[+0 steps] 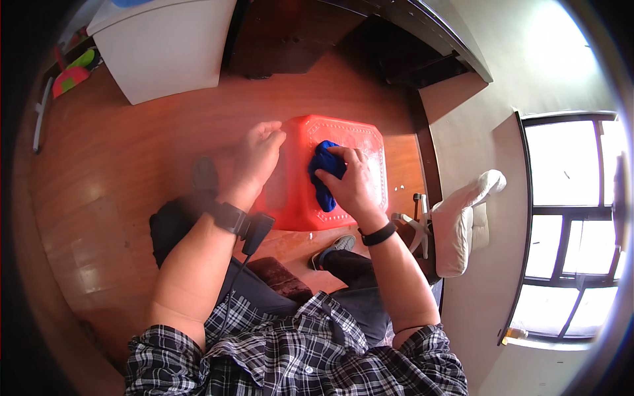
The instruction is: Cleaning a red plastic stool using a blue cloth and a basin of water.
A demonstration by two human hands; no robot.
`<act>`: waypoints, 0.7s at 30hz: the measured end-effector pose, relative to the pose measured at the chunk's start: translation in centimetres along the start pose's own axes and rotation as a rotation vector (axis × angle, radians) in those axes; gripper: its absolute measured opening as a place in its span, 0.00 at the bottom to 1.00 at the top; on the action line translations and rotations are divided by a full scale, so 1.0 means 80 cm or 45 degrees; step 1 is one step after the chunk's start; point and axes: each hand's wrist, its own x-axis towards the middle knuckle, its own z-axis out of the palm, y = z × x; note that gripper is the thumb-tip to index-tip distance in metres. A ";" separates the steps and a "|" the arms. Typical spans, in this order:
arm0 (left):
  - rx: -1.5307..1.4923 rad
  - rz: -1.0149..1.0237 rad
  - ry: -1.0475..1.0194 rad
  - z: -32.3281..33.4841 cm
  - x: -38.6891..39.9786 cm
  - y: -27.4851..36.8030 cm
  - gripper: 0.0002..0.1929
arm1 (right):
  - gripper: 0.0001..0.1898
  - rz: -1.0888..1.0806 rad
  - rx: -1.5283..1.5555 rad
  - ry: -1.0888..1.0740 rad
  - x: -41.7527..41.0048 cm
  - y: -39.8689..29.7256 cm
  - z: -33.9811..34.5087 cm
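Observation:
A red plastic stool [364, 136] stands on the floor in front of me, its patterned top facing up and wet-looking or shiny. On its top lies a bunched blue cloth [324, 163]. My right hand [349, 178] grips the cloth from the right side, thumb and fingers pressed around it. My left hand [262, 146] hovers by the left edge of the stool, fingers loosely curled, holding nothing that I can see. A dark band with a black device and a cable sits on my left wrist; a black band is on my right wrist.
A white cabinet [168, 54] and a dark wooden desk [282, 39] stand beyond the stool. At the right are a white office chair [453, 237] and a window [564, 163]. A red and green dustpan [72, 81] lies far left. A brown cushioned seat [280, 279] shows between my legs.

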 end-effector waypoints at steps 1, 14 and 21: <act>-0.009 0.015 -0.003 0.001 0.002 -0.005 0.21 | 0.30 -0.003 -0.004 0.002 0.001 0.013 -0.001; 0.158 0.061 -0.110 0.012 0.005 -0.019 0.21 | 0.21 0.082 0.773 0.631 0.011 0.017 -0.068; 0.160 0.106 -0.160 0.012 0.005 -0.028 0.22 | 0.24 -0.219 -0.095 0.381 -0.021 0.025 -0.031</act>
